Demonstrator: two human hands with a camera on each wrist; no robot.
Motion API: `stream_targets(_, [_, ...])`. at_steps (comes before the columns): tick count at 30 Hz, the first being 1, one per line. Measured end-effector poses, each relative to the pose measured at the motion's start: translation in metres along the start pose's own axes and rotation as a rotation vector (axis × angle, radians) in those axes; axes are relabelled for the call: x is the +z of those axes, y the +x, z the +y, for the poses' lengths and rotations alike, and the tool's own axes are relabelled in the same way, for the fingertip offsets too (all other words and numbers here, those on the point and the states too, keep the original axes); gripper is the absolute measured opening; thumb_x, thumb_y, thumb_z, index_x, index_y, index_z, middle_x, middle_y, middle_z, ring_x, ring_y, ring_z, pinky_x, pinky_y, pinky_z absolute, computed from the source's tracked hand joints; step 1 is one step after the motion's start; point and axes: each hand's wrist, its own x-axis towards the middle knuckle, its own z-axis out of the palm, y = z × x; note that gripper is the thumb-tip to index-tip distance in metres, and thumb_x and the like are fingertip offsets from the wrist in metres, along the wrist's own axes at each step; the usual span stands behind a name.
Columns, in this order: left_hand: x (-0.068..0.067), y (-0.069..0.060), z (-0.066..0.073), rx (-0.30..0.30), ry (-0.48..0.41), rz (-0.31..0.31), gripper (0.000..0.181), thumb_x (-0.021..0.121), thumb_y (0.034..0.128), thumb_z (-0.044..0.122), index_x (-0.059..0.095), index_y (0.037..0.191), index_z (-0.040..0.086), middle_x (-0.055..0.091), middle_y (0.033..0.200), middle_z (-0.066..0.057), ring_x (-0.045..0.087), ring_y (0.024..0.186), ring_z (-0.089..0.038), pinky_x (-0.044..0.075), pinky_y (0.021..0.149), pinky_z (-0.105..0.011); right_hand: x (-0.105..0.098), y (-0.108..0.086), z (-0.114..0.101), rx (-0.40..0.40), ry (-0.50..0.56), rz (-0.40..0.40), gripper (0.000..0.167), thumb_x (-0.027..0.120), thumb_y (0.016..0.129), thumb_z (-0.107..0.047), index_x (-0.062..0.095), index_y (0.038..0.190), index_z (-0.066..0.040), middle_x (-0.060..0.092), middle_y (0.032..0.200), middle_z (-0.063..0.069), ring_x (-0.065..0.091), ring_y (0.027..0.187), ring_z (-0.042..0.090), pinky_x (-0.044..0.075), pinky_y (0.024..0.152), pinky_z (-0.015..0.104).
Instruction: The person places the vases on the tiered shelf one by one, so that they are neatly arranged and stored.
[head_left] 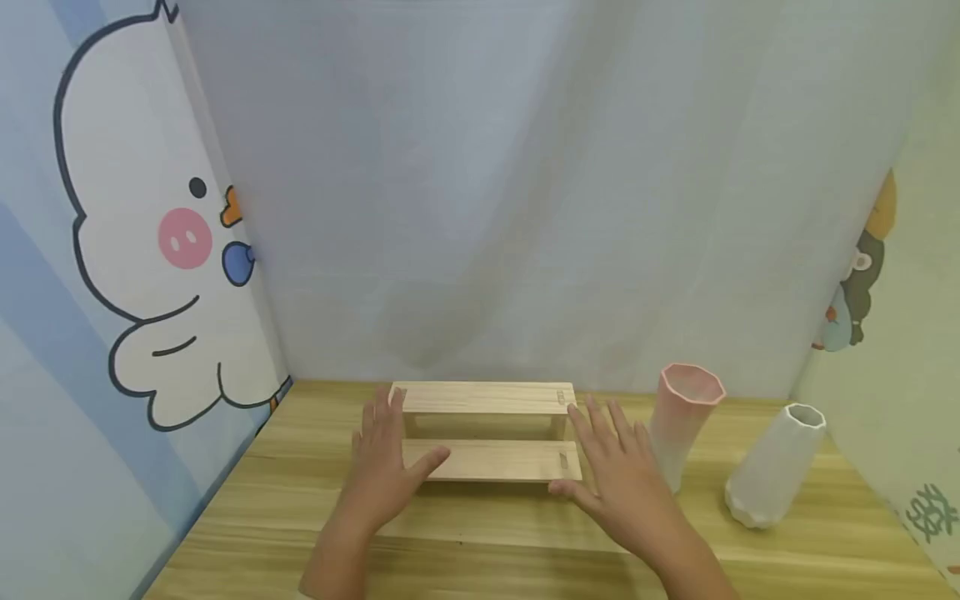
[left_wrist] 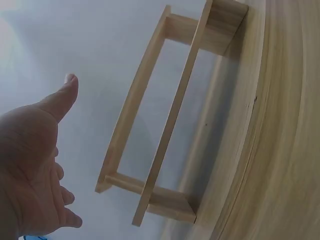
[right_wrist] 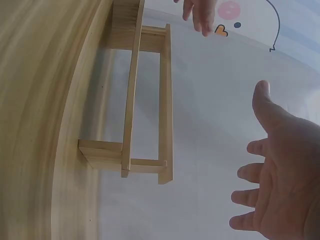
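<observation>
A small two-tier wooden rack (head_left: 487,398) stands on the table near the back, its two pale boards stepped one above the other. My left hand (head_left: 382,471) is held at the rack's left end, fingers spread and thumb pointing inward. At the right end is my right hand (head_left: 630,483), also spread, its thumb near the lower board (head_left: 495,461). Both wrist views show a gap between the hand and the rack (left_wrist: 170,120), so neither hand holds anything. The rack's left end is partly hidden by the left hand in the head view.
Right of the right hand stands a pink and white vase (head_left: 678,417), partly behind that hand. A white vase (head_left: 772,471) is farther right. The wooden table (head_left: 465,542) meets a pale curtain (head_left: 480,208) behind and cartoon-printed walls at both sides.
</observation>
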Motion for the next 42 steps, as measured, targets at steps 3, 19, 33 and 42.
stream_targets(3, [-0.004, 0.002, -0.014, -0.064, -0.072, -0.031, 0.111, 0.059, 0.0867, 0.067, -0.014, 0.157, 0.021, -0.021, 0.163, -0.007, -0.017, 0.149, -0.039, 0.0, 0.114, -0.071, -0.006, -0.001, 0.001, -0.02, 0.019, 0.049, 0.103, 0.061, 0.081, -0.07, 0.019, 0.158, -0.017, 0.019, 0.163, 0.014, 0.013, 0.15, 0.04, 0.019, 0.115, 0.066])
stream_targets(19, [-0.001, 0.002, -0.048, -0.311, -0.47, -0.184, 0.109, 0.056, 0.0851, 0.072, -0.014, 0.157, 0.028, 0.001, 0.163, -0.025, 0.009, 0.147, -0.049, 0.016, 0.111, -0.072, -0.04, -0.006, 0.031, 0.008, 0.409, 0.525, 0.093, 0.085, 0.076, -0.026, 0.032, 0.152, -0.014, 0.041, 0.148, 0.018, 0.039, 0.132, 0.042, 0.034, 0.103, 0.064])
stream_targets(33, [0.008, 0.001, -0.056, -0.318, -0.574, -0.163, 0.085, 0.058, 0.0971, 0.046, 0.01, 0.159, 0.012, 0.018, 0.163, -0.018, 0.018, 0.149, -0.037, 0.024, 0.118, -0.054, -0.05, -0.013, 0.066, 0.219, 0.615, 0.657, 0.107, 0.08, 0.078, -0.014, 0.009, 0.157, -0.026, 0.015, 0.163, -0.003, 0.016, 0.15, 0.015, 0.015, 0.121, 0.028])
stream_targets(42, [0.012, 0.0, -0.061, -0.313, -0.536, -0.162, 0.072, 0.051, 0.1022, 0.04, 0.017, 0.157, 0.008, 0.021, 0.161, -0.019, 0.022, 0.148, -0.036, 0.023, 0.119, -0.052, -0.041, -0.008, 0.078, 0.358, 0.766, 0.582, 0.109, 0.076, 0.083, -0.017, -0.004, 0.156, -0.033, 0.008, 0.164, -0.009, 0.014, 0.15, 0.013, 0.013, 0.123, 0.041])
